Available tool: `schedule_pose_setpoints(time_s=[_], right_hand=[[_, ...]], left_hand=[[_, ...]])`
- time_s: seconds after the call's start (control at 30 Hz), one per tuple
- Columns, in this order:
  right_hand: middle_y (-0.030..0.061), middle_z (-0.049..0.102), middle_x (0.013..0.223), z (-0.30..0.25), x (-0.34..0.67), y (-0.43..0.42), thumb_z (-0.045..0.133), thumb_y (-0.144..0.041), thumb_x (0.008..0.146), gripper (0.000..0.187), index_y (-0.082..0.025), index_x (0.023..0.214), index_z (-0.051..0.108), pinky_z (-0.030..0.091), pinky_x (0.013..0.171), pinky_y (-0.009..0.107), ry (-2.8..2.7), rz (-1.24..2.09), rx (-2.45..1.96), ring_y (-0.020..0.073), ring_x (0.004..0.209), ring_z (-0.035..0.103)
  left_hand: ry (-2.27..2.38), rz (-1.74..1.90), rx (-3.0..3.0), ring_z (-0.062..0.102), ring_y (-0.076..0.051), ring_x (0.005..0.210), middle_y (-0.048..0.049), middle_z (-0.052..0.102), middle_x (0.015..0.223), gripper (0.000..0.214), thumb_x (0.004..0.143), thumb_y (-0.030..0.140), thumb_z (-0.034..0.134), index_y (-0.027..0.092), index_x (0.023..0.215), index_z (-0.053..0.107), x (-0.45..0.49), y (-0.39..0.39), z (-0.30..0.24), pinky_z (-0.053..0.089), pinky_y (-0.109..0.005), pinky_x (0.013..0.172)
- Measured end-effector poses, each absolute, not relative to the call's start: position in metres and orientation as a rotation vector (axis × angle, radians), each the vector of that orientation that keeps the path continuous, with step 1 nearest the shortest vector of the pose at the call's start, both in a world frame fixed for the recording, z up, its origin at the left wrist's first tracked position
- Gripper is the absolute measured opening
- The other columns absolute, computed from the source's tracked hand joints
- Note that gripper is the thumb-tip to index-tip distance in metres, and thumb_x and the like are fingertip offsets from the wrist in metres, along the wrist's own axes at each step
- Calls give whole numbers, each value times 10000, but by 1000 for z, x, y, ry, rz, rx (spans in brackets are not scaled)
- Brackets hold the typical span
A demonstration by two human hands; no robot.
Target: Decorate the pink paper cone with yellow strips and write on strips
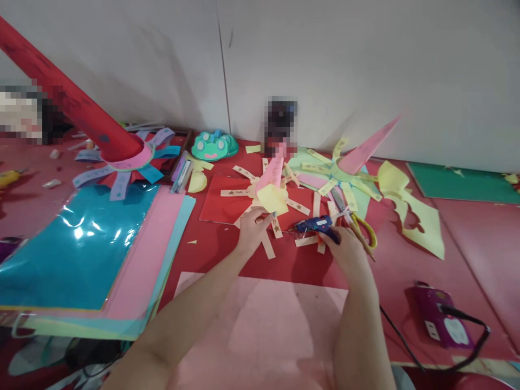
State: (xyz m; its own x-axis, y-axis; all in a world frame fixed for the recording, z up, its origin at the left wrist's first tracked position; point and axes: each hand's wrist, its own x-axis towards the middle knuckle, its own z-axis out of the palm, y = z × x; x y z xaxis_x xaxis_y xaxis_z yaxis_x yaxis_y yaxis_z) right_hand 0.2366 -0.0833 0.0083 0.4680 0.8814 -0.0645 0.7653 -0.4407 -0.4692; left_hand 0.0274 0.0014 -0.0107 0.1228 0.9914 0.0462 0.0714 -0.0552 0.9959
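Note:
My left hand [252, 232] pinches a small yellow paper piece [273, 198] by its lower edge. The yellow piece is in front of a pink paper cone [271, 174], which stands amid cream paper strips [298, 207] with printed stars, spread like petals. My right hand [345, 250] is closed round a dark blue glue gun [313, 224], whose nozzle points left toward the strips. Beside that hand, scissors with yellow handles [370, 230] and a pencil [365, 247] lie on the red table. Under the strips is a red sheet [215, 201].
A second pink cone [368, 146] with yellow petals stands right. Cut yellow paper [424, 227] lies beyond it. At left are a tall red cone [93, 116] and coloured sheets [81, 249]. A purple power box [441, 317] with a black cord sits right; a green frog craft [213, 146] is behind.

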Motion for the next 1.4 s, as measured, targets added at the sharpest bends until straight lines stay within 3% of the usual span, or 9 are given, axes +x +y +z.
schedule_pose_setpoints(time_s=[0.2,0.33,0.43,0.63,0.73,0.83,0.9,1.2,1.4], right_hand=[[120,593,878,9,244,-79,470,-492,749,373,-151,838,590,418,748,376,-1280,382,-2203,237,834,549],[62,583,750,20,241,-78,414,-549,774,423,-164,914,521,425,593,312,-952,457,-2013,169,624,534],[-5,517,656,26,230,-75,365,-574,790,412,-190,892,472,380,475,258,-768,524,-1807,107,473,440],[-19,520,716,25,205,-71,692,-372,568,371,-190,832,505,433,626,266,-866,553,-1839,117,636,489],[-30,514,698,20,192,-71,646,-283,581,315,-199,843,493,446,633,274,-869,626,-1709,116,635,490],[-9,551,783,18,178,-72,599,-238,574,419,-213,972,468,454,591,266,-816,723,-1577,112,623,501],[7,569,830,19,171,-72,569,-219,575,394,-212,958,474,456,594,261,-840,770,-1561,114,642,515],[-49,473,675,19,171,-67,427,-143,479,398,-194,869,487,368,532,197,-924,704,-1583,78,583,416],[-71,405,603,16,171,-67,385,-134,468,471,-191,922,497,269,448,190,-986,697,-1654,71,514,334]], left_hand=[[1165,1097,1287,546,-113,637,25,598,641,157,717,320,622,182,644,611,28,1,-11,424,-223,620],[1162,1100,1230,554,-110,657,25,591,657,157,714,316,622,179,640,601,28,2,-11,431,-222,644],[1150,1103,1189,581,-119,699,15,611,693,150,705,321,630,178,662,608,29,2,-10,448,-226,674],[1086,1089,1156,606,-127,694,5,639,688,166,685,343,650,179,680,628,30,-4,-5,465,-233,669],[1033,1041,1155,609,-137,648,-8,644,651,213,665,384,669,174,664,630,31,-8,-5,470,-241,615],[949,974,1174,599,-134,615,-11,641,628,231,643,399,690,176,636,627,33,-13,-7,464,-235,578],[896,947,1179,586,-126,593,-8,635,618,239,636,406,694,179,624,623,33,-15,-8,459,-232,563],[805,912,1119,570,-122,537,-6,627,583,291,566,430,738,160,596,634,34,-10,-11,458,-237,529],[793,920,1058,571,-137,515,-19,640,576,362,504,478,753,149,631,671,37,-9,-10,453,-249,499]])
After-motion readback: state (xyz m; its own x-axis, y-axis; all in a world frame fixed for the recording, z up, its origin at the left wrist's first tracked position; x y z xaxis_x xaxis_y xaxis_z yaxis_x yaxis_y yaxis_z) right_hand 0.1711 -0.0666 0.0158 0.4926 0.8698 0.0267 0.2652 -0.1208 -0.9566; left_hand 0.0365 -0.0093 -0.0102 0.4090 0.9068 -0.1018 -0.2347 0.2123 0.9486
